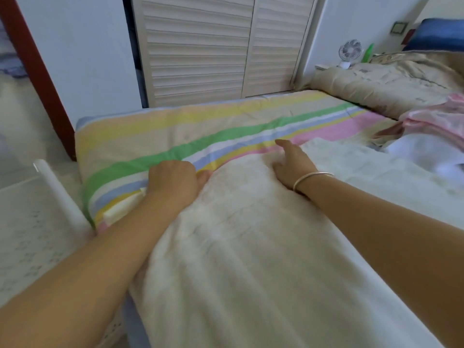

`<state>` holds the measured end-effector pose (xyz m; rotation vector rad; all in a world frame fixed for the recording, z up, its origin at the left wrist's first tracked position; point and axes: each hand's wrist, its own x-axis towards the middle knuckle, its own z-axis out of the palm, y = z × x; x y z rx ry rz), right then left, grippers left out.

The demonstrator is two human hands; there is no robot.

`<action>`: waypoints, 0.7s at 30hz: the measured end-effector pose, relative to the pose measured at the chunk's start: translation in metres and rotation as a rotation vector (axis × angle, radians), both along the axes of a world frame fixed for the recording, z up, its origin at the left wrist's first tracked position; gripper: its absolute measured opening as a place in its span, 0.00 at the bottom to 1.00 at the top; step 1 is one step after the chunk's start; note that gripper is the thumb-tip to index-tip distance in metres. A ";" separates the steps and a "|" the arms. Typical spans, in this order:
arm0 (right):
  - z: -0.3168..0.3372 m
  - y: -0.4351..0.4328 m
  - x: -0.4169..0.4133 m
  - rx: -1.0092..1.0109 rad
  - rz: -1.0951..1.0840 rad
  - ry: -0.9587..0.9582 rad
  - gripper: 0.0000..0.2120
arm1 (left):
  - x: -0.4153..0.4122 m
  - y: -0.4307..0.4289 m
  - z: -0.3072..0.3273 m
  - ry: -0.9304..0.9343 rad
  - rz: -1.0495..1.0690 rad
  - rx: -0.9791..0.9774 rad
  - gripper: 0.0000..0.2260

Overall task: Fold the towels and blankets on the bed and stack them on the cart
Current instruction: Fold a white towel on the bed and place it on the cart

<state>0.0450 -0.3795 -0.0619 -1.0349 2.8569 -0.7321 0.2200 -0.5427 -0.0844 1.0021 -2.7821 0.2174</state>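
A cream towel (246, 242) lies spread lengthwise over the striped bed (155, 136), running from the near edge toward the middle. My left hand (173, 182) is closed on the towel's far left edge. My right hand (292, 163), with a silver bangle on the wrist, presses on the towel's far right part with the index finger stretched out. A white towel (376, 172) lies to the right, partly under the cream one. The white cart (35, 222) stands at the left, beside the bed.
A beige quilt (386, 81) is bunched at the far right of the bed, with pink cloth (437, 119) in front of it. A small fan (350, 52) and a green bottle (367, 54) stand behind. Louvred closet doors (221, 46) face the bed.
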 end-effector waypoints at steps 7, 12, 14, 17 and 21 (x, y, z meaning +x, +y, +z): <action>0.015 0.043 0.131 -0.111 0.339 0.155 0.28 | 0.026 0.003 0.019 0.039 -0.015 0.141 0.25; 0.030 0.086 0.238 -0.079 0.602 0.348 0.20 | 0.079 0.001 0.040 0.116 0.079 0.151 0.28; 0.034 0.101 0.273 0.019 0.644 0.360 0.18 | 0.102 -0.008 0.042 0.138 0.156 0.313 0.30; 0.029 0.112 0.307 0.191 0.566 0.409 0.18 | 0.129 -0.010 0.047 0.098 0.169 0.492 0.28; 0.020 0.115 0.316 0.249 0.285 0.485 0.20 | 0.150 0.007 0.044 0.146 0.211 0.567 0.20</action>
